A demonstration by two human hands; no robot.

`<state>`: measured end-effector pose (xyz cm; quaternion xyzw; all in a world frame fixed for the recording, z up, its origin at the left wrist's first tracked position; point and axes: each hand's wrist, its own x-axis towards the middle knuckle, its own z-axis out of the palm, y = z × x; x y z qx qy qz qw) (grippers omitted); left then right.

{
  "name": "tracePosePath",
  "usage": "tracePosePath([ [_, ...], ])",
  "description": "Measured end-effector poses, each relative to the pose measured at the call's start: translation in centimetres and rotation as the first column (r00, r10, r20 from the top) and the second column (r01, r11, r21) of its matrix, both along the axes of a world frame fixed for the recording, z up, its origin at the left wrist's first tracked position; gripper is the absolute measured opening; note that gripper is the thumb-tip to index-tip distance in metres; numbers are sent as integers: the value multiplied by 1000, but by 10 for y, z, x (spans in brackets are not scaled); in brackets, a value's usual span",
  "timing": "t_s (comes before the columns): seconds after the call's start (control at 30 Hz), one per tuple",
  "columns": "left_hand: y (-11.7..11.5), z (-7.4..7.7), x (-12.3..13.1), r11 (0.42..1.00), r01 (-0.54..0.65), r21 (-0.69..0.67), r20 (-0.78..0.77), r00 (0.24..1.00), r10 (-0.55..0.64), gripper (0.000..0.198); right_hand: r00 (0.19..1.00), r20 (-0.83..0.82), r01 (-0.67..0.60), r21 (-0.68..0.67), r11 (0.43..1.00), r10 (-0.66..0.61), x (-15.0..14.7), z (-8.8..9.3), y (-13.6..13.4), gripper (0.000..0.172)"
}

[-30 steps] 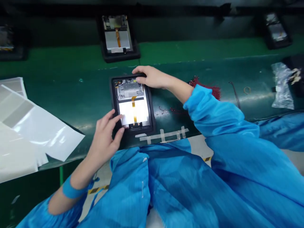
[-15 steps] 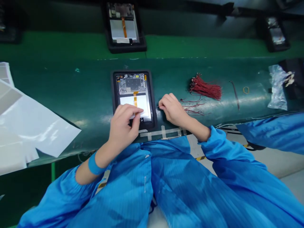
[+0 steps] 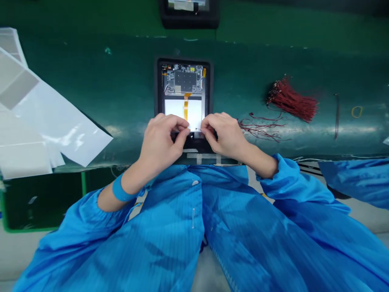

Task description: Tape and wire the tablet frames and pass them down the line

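An opened tablet-like device with a circuit board (image 3: 185, 81) and a white panel (image 3: 174, 106) lies in a black frame (image 3: 158, 87) before me. An orange flat cable (image 3: 186, 109) runs down over the panel. Over the panel's lower left, my left hand (image 3: 165, 136) is closed in a pinch; what its fingertips hold is too small to name. Opposite it, at the lower right edge, my right hand (image 3: 225, 134) pinches too. A tiny dark piece (image 3: 197, 129) shows by its fingertips, its kind unclear. The two hands are slightly apart.
Right of my right hand lie several loose dark red wires (image 3: 264, 129) and a thick bundle of red wires (image 3: 293, 100). Farther right is a yellow rubber band (image 3: 356, 112). White sheets (image 3: 69, 132) cover the left side. Another black-framed device (image 3: 190, 20) stands at the back.
My right hand has moved left from beside the frame to the panel's lower edge, near my left hand. Both hands stay pinched. The whole view has shifted.
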<state>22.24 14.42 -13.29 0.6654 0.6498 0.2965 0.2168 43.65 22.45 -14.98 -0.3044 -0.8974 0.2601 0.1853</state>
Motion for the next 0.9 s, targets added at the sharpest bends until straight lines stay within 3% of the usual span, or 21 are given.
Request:
tracePosePath([
  [0.17, -27, -9, -19, 995, -47, 88, -116, 992, 57, 18, 986, 161, -38, -48, 998, 45, 0, -5, -15, 22],
  [0.4, -47, -30, -5, 977, 42, 208, -141, 990, -13, 17, 976, 197, -80, -78, 994, 94, -4, -2, -24, 25],
  [0.8, -51, -45, -5, 946, 150, 287, -215, 973, -89, 37, 924, 355, -132, -61, 989, 145, -9, 6, -22, 30],
  [0.9, -49, -45, -3, 957, 157, 244, -251, 963, -95, 37, 906, 393, -141, -76, 987, 159, -11, 8, -22, 28],
])
